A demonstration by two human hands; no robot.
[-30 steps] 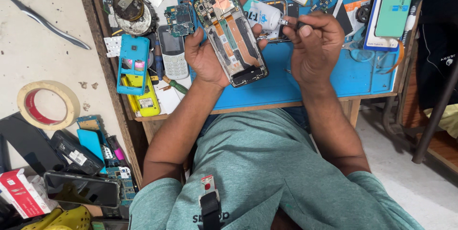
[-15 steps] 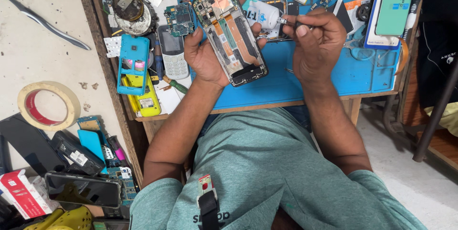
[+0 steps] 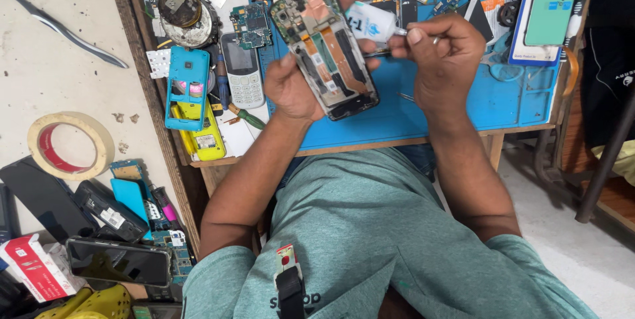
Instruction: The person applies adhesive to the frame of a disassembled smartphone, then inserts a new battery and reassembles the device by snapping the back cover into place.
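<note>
Moved: little; opened phone (image 3: 325, 51) tilted slightly.
Left hand (image 3: 291, 87): grips phone, steadying it.
Right hand (image 3: 442, 61): pinches glue tube (image 3: 370, 22) nozzle-first.

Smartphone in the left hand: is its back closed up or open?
Open. The smartphone in the left hand has no back cover; boards, flex cables and copper-coloured parts show inside its frame.

Below the fingers (image 3: 423, 34) the blue rubber bench mat (image 3: 463, 104) lies bare; left of them a grey keypad phone (image 3: 243, 71) and turquoise phone shell (image 3: 187, 87) crowd the bench (image 3: 344, 149).
</note>
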